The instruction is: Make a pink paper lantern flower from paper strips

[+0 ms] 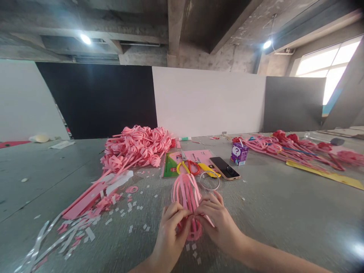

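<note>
A looped bundle of pink paper strips lies in front of me, its long loops fanning away and short ones bulging toward me. My left hand pinches the bundle's narrow middle from the left. From the right, my right hand pinches the same spot, the fingertips of both hands meeting there. Whatever fine tie may be between the fingers is hidden. Just beyond the loops are scissors with red and yellow handles, a yellow-handled cutter and a roll of tape.
A large heap of pink paper flowers stands at the back left, with paper scraps before it. A phone and a purple drink carton sit right of a pink-and-green packet. More pink flowers lie far right beside a yellow strip.
</note>
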Tool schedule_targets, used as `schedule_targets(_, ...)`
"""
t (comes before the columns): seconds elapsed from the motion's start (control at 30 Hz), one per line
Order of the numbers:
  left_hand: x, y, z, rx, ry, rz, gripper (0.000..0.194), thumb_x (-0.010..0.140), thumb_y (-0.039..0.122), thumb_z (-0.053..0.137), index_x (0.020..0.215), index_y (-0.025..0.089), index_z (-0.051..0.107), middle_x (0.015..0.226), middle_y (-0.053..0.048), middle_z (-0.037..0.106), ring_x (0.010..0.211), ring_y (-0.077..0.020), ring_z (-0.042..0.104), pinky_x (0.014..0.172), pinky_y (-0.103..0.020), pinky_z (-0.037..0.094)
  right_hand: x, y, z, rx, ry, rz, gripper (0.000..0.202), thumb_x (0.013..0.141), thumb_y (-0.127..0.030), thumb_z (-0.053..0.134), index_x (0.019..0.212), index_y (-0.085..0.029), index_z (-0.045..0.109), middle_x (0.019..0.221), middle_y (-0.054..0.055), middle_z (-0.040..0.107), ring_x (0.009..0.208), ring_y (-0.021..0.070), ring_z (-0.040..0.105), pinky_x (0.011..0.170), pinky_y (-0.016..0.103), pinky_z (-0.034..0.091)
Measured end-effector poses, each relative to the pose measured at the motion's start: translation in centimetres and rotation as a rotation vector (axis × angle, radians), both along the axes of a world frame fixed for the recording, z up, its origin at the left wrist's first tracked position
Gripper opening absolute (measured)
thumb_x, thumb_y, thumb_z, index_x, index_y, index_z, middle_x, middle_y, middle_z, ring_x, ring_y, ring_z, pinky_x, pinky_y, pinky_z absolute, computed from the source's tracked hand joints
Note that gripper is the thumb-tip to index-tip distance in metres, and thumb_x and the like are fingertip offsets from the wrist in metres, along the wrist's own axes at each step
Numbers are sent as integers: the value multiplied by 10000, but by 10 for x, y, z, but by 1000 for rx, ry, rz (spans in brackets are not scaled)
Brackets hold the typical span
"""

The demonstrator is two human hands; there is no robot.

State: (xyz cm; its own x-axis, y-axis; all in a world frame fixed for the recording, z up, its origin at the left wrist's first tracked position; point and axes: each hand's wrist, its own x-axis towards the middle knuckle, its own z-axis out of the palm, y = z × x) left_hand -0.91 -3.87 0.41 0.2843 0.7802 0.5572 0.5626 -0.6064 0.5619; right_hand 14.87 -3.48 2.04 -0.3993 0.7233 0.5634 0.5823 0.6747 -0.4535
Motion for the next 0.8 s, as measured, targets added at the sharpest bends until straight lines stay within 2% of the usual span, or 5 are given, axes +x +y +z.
schedule_targets(0.2,-1,-5,0,53,-79,12,134,823,148,394,730,182,483,718,-6,475,691,-141,481,642,-259,396,2,0,-2,60,65,-21,136,803,-122,439,742,-208,524,705,-7,571,759,153,491,830,363,314)
schedule_targets(0.33,-9,-1,26,168,-100,129,156,821,154,352,695,187,438,690,-2,447,658,-136,462,608,-255,382,7,4,-7,134,166,-85,143,819,-119,380,780,-206,487,756,21,536,756,163,474,750,335,348)
schedule_targets(0.53,-55,37,73,492,567,543,220,737,183,415,524,200,466,597,-23,492,649,-200,493,705,-372,347,11,12,-12,177,166,-134,167,825,-128,361,812,-212,505,780,27,527,762,169,473,751,344,347)
schedule_targets(0.67,-90,58,71,454,868,628,286,721,187,434,443,204,503,522,-51,531,617,-242,526,685,-409,356,11,12,-9,203,132,-135,183,819,-107,362,831,-213,511,770,22,534,746,162,482,770,349,343)
schedule_targets(0.8,-97,63,68,416,870,605,277,673,78,425,859,160,614,741,-99,625,738,-273,562,711,-418,376,13,13,-3,228,94,-126,137,802,-111,396,829,-218,477,767,11,546,756,159,498,853,393,296)
